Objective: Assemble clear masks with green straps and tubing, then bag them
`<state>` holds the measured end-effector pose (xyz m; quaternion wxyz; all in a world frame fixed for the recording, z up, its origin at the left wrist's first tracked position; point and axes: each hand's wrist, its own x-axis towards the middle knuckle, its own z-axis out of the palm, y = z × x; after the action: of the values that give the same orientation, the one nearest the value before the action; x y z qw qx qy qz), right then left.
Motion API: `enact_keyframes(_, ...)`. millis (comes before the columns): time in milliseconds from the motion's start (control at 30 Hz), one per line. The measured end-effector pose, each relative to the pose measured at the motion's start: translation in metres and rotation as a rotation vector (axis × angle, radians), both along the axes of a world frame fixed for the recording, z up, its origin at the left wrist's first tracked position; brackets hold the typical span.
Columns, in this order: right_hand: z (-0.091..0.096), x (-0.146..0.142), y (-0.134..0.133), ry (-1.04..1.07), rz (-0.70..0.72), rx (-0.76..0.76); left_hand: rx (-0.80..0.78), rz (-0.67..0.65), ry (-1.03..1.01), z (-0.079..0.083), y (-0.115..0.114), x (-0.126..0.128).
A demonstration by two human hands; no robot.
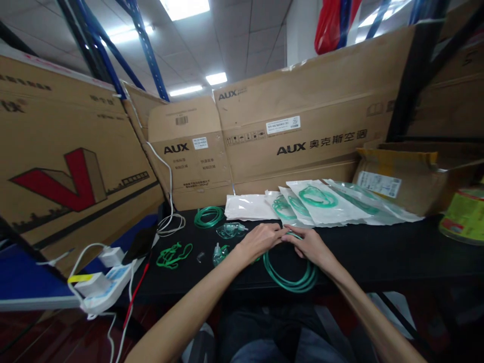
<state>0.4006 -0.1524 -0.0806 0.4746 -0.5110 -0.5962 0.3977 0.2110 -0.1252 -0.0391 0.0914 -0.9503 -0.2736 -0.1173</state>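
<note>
A loop of green plastic tubing [293,286] hangs down from between my hands over the near part of the black table. My left hand [260,239] has its fingers closed at the top of the coil, meeting those of my right hand [308,246], which pinches the coil's upper right side. Left of my left hand lie two clear green oxygen masks, one [231,230] farther back and one [219,254] nearer, partly behind my forearm. A second green tubing coil [209,217] rests behind them. Some green elastic strap [174,255] is bunched farther left.
White and clear pouches [317,201] holding green tubing lie along the back, before cardboard panels [302,126]. An open carton [397,176] and a yellow-green tub [463,217] stand at right. A power strip [109,290] with cables and a dark phone [139,245] are at left.
</note>
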Motion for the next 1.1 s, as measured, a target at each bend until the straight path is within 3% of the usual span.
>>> enact_keyframes(167, 0.019, 0.006, -0.013, 0.165, 0.044, -0.01, -0.009, 0.011, -0.157, 0.011, 0.001, 0.001)
enact_keyframes(367, 0.024, 0.021, -0.02, 0.42, -0.034, 0.016, 0.043, 0.15, -0.37, 0.049, 0.014, -0.004)
enact_keyframes(467, 0.014, 0.026, -0.024, 0.465, -0.07, 0.003, 0.089, 0.315, -0.465, 0.073, 0.028, -0.026)
enact_keyframes(600, 0.003, 0.024, -0.03, 0.474, -0.069, -0.015, 0.125, 0.609, -0.527, 0.09, 0.046, -0.086)
enact_keyframes(700, 0.002, 0.02, -0.03, 0.475, -0.064, -0.004, 0.097, 0.849, -0.499, 0.089, 0.056, -0.139)
enact_keyframes(833, 0.004, 0.018, -0.029, 0.448, -0.055, 0.01, 0.016, 1.111, -0.417, 0.074, 0.065, -0.193)
enact_keyframes(933, 0.004, 0.017, -0.029, 0.413, -0.055, 0.033, -0.043, 1.243, -0.363, 0.059, 0.071, -0.209)
enact_keyframes(1100, 0.004, 0.017, -0.031, 0.34, -0.084, 0.08, -0.138, 1.36, -0.291, 0.038, 0.078, -0.205)
